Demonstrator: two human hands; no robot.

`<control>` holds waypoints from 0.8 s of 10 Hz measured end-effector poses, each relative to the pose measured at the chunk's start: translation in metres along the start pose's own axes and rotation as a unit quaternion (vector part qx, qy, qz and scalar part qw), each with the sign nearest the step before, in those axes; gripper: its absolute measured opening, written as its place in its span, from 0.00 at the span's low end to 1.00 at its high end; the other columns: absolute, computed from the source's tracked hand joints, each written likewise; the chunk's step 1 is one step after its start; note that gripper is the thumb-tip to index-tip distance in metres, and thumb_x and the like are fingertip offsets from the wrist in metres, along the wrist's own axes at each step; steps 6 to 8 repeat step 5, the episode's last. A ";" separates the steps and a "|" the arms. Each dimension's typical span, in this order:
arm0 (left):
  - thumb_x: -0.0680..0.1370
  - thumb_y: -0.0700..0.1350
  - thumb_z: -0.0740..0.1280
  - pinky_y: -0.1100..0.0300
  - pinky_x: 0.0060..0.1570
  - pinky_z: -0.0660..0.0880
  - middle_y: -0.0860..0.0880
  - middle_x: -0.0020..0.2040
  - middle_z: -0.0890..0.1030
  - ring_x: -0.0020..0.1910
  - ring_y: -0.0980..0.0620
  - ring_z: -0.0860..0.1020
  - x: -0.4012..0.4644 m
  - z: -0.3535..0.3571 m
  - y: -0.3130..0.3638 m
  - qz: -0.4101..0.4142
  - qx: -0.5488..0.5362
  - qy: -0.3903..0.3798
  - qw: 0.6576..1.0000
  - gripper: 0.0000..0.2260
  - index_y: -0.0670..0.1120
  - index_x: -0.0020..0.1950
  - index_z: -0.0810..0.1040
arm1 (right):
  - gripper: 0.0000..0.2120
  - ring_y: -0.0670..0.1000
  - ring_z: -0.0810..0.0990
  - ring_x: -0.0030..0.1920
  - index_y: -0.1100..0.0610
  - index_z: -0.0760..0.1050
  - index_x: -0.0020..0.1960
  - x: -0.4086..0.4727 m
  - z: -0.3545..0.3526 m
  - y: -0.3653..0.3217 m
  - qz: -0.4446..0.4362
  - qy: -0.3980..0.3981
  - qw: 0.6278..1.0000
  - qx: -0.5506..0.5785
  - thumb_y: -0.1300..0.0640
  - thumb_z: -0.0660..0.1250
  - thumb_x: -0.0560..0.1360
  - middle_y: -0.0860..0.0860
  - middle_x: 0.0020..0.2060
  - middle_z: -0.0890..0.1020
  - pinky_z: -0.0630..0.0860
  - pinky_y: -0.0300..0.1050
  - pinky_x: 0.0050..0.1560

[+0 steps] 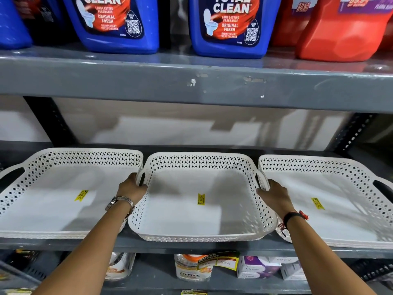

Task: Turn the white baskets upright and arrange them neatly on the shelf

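Note:
Three white perforated baskets stand upright side by side on the grey shelf [191, 244]. The middle basket [191, 216] has a yellow price sticker on its floor. My left hand [131, 189] grips its left handle. My right hand [274, 195] grips its right handle. The left basket [53, 201] and the right basket [340, 205] sit close against the middle one, each with a yellow sticker inside. The middle basket's front edge slightly overhangs the shelf lip.
The shelf above [191, 86] carries blue toilet-cleaner jugs [229, 24] and red jugs [340, 28]. Below the basket shelf are jars [191, 269] and small boxes [259, 267]. Black perforated uprights [353, 133] frame the shelf sides.

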State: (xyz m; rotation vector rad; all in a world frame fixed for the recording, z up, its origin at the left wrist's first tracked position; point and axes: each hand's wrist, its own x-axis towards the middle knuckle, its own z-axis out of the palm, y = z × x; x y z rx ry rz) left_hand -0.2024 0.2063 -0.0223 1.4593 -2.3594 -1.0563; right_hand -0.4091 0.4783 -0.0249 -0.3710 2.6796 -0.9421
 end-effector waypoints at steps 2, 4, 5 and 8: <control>0.77 0.42 0.61 0.54 0.46 0.73 0.35 0.54 0.79 0.47 0.38 0.78 0.000 0.000 0.000 0.007 0.028 0.027 0.999 0.16 0.39 0.64 0.70 | 0.16 0.54 0.77 0.40 0.61 0.72 0.60 0.000 -0.002 -0.001 0.009 -0.009 1.000 -0.014 0.57 0.63 0.73 0.55 0.44 0.78 0.74 0.45 0.43; 0.78 0.49 0.59 0.48 0.56 0.75 0.36 0.64 0.75 0.61 0.36 0.75 0.000 -0.002 0.004 0.024 0.110 0.052 0.992 0.23 0.41 0.70 0.64 | 0.31 0.61 0.74 0.63 0.57 0.59 0.72 0.002 -0.002 -0.004 0.010 0.034 0.990 -0.138 0.45 0.60 0.74 0.59 0.63 0.76 0.73 0.52 0.58; 0.78 0.49 0.58 0.47 0.66 0.68 0.38 0.72 0.67 0.69 0.38 0.68 0.000 -0.005 0.005 0.138 0.197 0.162 0.957 0.26 0.39 0.74 0.61 | 0.31 0.59 0.63 0.71 0.61 0.54 0.75 -0.001 -0.003 -0.015 -0.058 0.116 0.967 -0.221 0.44 0.52 0.78 0.59 0.72 0.65 0.65 0.55 0.68; 0.78 0.49 0.58 0.47 0.66 0.68 0.38 0.72 0.67 0.69 0.38 0.68 0.000 -0.005 0.005 0.138 0.197 0.162 0.957 0.26 0.39 0.74 0.61 | 0.31 0.59 0.63 0.71 0.61 0.54 0.75 -0.001 -0.003 -0.015 -0.058 0.116 0.967 -0.221 0.44 0.52 0.78 0.59 0.72 0.65 0.65 0.55 0.68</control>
